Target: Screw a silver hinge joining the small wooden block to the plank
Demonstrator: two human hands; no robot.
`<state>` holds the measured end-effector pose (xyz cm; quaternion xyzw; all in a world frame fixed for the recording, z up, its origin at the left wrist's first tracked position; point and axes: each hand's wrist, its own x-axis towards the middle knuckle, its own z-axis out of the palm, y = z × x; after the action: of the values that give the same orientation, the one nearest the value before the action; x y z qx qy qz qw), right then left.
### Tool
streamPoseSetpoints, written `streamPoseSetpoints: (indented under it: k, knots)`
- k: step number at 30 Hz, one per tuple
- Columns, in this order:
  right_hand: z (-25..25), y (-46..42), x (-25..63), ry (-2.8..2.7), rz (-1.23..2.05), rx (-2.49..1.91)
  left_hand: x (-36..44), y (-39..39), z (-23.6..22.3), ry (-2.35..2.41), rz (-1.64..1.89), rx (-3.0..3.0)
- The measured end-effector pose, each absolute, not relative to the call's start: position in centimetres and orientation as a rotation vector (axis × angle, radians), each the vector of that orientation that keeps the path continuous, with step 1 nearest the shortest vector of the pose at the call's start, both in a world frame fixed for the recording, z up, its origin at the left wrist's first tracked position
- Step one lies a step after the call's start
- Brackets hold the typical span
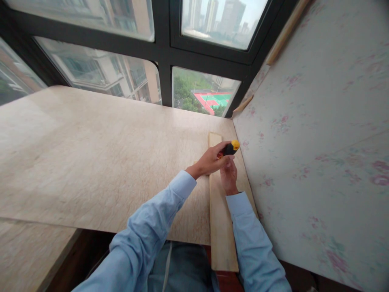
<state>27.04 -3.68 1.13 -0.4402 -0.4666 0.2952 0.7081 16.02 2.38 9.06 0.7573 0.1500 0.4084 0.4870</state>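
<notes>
A screwdriver with a black and yellow handle (231,149) stands tilted over a long pale wooden board (223,231). My left hand (212,159) is closed around its handle, and a bit of red shows between the fingers. Just below, my right hand (229,176) has its fingers drawn together close under the handle; what they pinch is hidden. The screwdriver's tip is out of sight behind the hands. Beneath my left wrist, the edge of a small wooden piece (197,163) shows beside the board.
The board lies on a beige marble-patterned ledge (106,162), its near end jutting past the front edge. A flower-patterned wall (304,121) rises close on the right. Dark-framed windows (164,52) stand behind the ledge. A lower beige surface (30,247) is at the left front.
</notes>
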Motion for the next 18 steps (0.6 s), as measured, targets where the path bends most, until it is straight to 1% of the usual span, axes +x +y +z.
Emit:
streamPoseSetpoints:
  k: [4, 8, 11, 14, 18]
  knots:
    - [1.5, -3.5, 27.0, -1.014, 0.544, -0.986, 16.3, 2.3, 9.3, 0.461, 1.024, 1.9]
    - [1.5, -3.2, 27.1, -0.897, 0.415, -1.029, 16.6, 2.0, 10.4, 0.681, 0.954, 2.131]
    - [1.1, -3.3, 27.2, -0.879, 0.425, -1.073, 16.6, 1.9, 10.8, 0.811, 0.946, 2.284]
    - [0.7, -3.4, 27.2, -0.884, 0.494, -1.06, 16.4, 2.0, 10.2, 0.68, 0.977, 2.282]
    - [0.5, -3.6, 27.0, -0.87, 0.582, -1.01, 16.0, 1.9, 8.8, 0.393, 1.012, 2.087]
